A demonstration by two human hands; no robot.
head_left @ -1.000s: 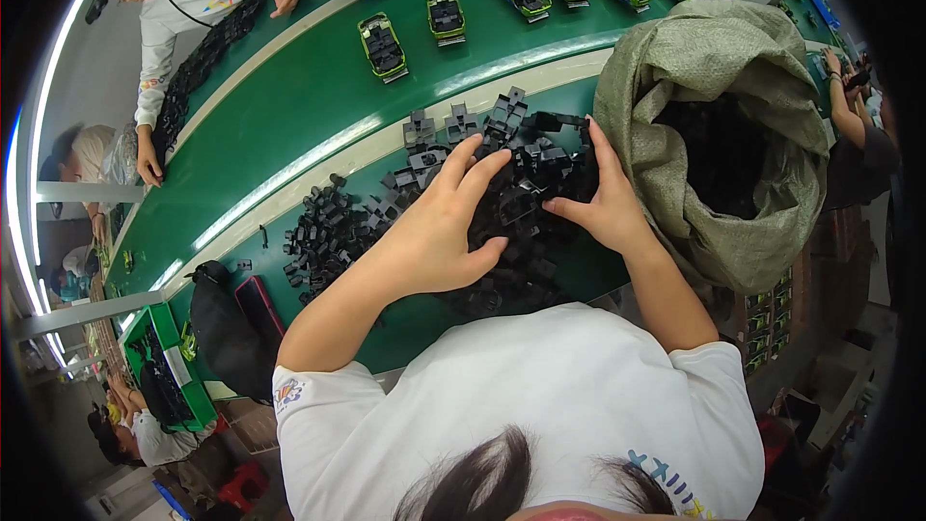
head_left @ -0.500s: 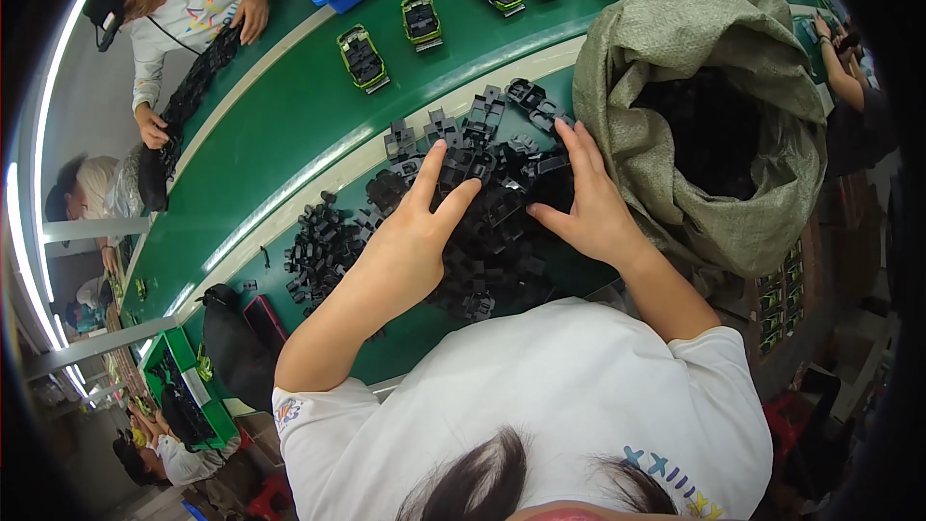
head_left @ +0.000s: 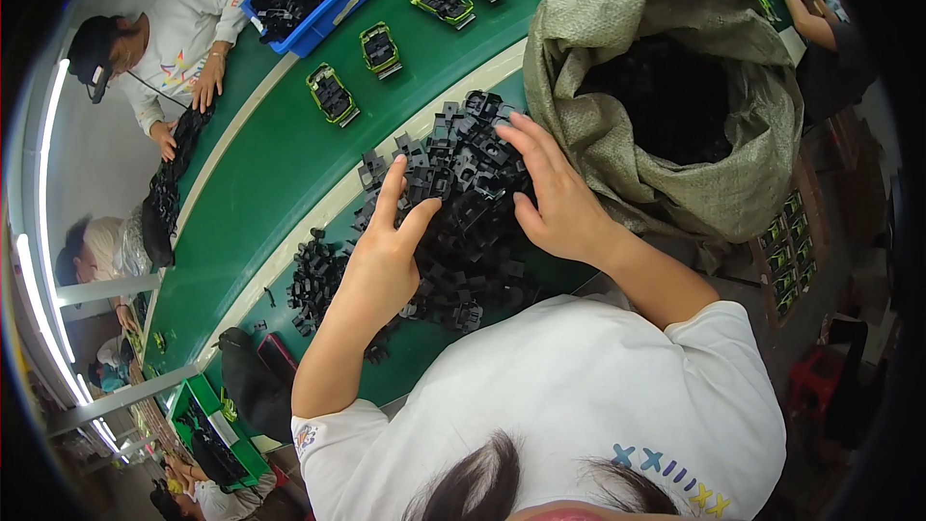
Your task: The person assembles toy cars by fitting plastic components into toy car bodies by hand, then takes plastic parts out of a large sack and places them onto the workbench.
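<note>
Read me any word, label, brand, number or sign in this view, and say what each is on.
I won't copy out printed wording; here is where it stands.
White short-sleeved T-shirt, worn: multicoloured marks on front and left sleeve.
Co-worker's white long-sleeved top: coloured star with lettering, too small to read.
Green plastic crate: white strip, too small to read.
Black plastic parts, olive woven sack: no readable text.

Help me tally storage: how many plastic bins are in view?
2: a blue bin near the upper edge, past the black parts on the table, and a green bin at lower left. Others may be hidden in the cluttered background.
</note>
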